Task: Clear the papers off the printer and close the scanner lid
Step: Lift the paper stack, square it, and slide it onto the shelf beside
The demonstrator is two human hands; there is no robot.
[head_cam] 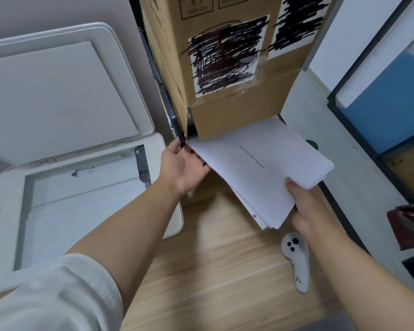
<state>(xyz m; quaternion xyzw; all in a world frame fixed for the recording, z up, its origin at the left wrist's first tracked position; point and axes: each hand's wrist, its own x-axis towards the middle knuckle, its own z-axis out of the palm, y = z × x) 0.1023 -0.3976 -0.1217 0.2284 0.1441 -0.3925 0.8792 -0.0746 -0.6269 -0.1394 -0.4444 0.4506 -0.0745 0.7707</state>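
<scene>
A stack of white papers (261, 168) is held over the wooden table, to the right of the printer, its far edge against the foot of a cardboard box. My left hand (182, 166) grips the stack's left edge. My right hand (304, 201) holds its near right corner, thumb on top. The white printer (7, 194) stands at the left with its scanner lid (58, 91) raised upright. The scanner glass (81, 199) lies bare, with no paper on it.
A tall cardboard box (237, 80) with blacked-out labels stands behind the papers. A white handheld controller (296, 259) lies on the wooden table (213, 271) near my right forearm. A dark red object (409, 223) and blue-fronted shelving (387, 103) sit at the right.
</scene>
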